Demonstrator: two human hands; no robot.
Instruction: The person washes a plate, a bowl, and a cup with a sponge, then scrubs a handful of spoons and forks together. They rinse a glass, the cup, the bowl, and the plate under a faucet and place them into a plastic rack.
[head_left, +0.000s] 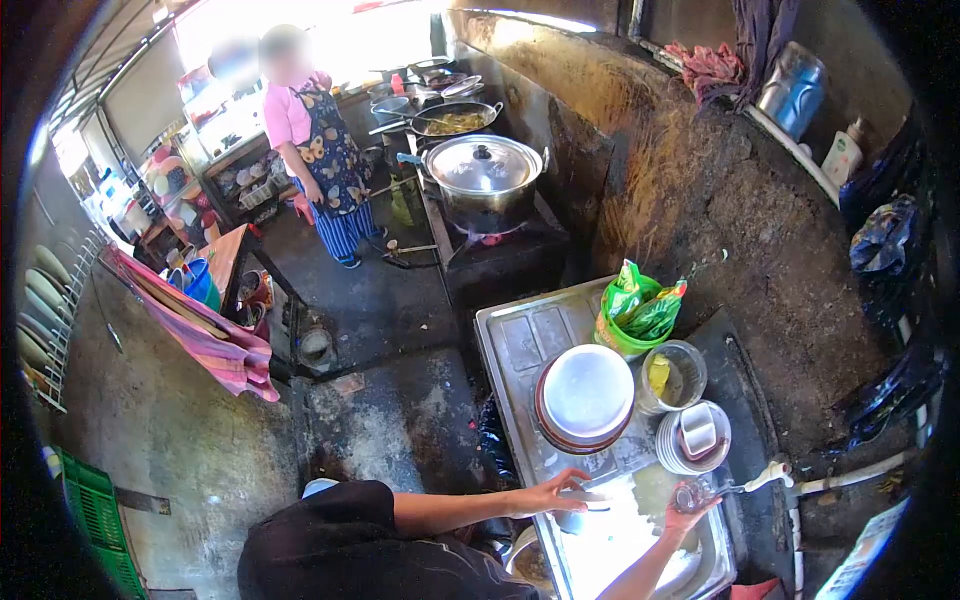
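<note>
The left hand (548, 495) rests flat on a small white dish (585, 497) over the sink (610, 550), steadying it. The right hand (690, 515) pinches a clear glass (688, 495) under the tap (765, 477) for rinsing.

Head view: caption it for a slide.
Left hand and right hand at bright metal sink, beside stacked white plates.

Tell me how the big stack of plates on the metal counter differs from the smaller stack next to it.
The big stack of plates is wider and has reddish-brown rims; the smaller stack looks all white. The big stack's top plate is bare, while the smaller stack carries a small squarish dish on top. The big stack sits near the counter's middle, the smaller stack at its edge nearer the tap. Both rest on the metal counter.
</note>
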